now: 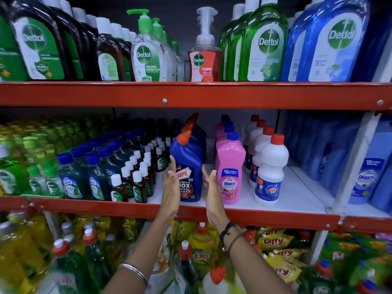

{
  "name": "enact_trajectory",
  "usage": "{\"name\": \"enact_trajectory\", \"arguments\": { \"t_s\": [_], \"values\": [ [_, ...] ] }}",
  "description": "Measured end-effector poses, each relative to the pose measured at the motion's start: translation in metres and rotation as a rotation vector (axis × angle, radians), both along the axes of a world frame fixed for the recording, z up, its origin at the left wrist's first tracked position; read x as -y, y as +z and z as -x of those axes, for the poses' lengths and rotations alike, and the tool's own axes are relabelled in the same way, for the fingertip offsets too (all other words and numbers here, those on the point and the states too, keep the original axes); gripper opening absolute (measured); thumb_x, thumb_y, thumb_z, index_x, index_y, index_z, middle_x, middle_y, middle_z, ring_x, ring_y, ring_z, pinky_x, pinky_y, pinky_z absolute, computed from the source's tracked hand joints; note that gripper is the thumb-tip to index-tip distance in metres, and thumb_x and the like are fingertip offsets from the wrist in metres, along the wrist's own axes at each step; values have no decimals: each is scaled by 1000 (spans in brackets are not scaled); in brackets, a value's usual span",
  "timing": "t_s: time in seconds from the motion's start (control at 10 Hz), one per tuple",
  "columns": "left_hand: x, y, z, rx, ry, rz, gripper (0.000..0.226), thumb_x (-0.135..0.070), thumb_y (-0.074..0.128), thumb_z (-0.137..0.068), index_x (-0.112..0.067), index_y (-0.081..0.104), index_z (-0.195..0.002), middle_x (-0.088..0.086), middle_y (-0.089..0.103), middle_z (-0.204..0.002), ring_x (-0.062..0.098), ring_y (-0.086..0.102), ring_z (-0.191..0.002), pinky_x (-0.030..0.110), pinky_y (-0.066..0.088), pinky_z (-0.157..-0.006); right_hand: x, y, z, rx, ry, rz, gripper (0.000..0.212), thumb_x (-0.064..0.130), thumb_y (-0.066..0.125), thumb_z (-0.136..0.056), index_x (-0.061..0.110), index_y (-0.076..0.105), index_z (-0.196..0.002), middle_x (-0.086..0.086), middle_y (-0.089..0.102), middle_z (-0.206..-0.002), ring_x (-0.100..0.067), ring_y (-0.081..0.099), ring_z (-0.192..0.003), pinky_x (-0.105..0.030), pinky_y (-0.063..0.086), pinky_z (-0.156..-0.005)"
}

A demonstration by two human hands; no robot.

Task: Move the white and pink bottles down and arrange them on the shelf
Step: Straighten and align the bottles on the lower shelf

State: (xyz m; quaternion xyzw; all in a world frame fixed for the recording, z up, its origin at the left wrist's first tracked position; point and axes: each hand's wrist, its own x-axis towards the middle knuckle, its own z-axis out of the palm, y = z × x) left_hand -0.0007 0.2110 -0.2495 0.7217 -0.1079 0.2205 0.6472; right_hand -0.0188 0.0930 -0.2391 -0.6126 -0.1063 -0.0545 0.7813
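A row of pink bottles with blue caps [230,166] stands on the middle shelf [212,212], and a row of white bottles with red caps [270,166] stands just right of it. Left of the pink row is a row of blue Harpic bottles [187,164]. My left hand [170,187] is flat against the left side of the front Harpic bottle. My right hand [212,192] is flat in the gap between that bottle and the front pink bottle. Both hands have straight fingers and grip nothing.
Small brown bottles [135,181] crowd the shelf left of my left hand. Tall blue bottles [364,172] fill the bay at right behind a white upright. Dettol bottles [263,45] line the upper shelf; dish-soap bottles and pouches [201,247] fill the lower one.
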Motion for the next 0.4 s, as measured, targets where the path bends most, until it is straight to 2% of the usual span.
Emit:
{"name": "enact_trajectory", "arguments": {
  "t_s": [0.1,0.2,0.3,0.4],
  "values": [
    [3,4,7,-39,19,-24,85,-100,5,-58,-68,4,-137,-5,3,-162,20,12,-148,54,19,-119,-2,1,1,-7,-20,3,71,70,25,-78,34,39,-139,-3,33,-154,-20,34,-139,-45,30,-115],
    [6,8,14,-35,29,-29,94,-101,6,-55,-61,3,-140,-4,5,-162,12,12,-144,42,16,-116,-1,-1,3,-11,-13,15,71,72,25,-76,38,39,-137,-3,31,-155,-21,33,-140,-46,28,-116],
    [8,8,18,-25,52,-49,97,-100,7,-56,-55,4,-143,-2,8,-161,6,13,-139,41,17,-115,1,5,6,-8,13,-21,71,68,22,-79,33,39,-139,-3,35,-152,-19,37,-137,-38,33,-111],
    [20,13,31,78,172,-134,84,-94,7,-69,-54,7,-142,-4,9,-160,-4,11,-135,42,16,-117,17,-2,23,15,-61,-82,60,56,22,-88,26,38,-138,-5,48,-143,-16,51,-124,-37,40,-106]
  ]
}}
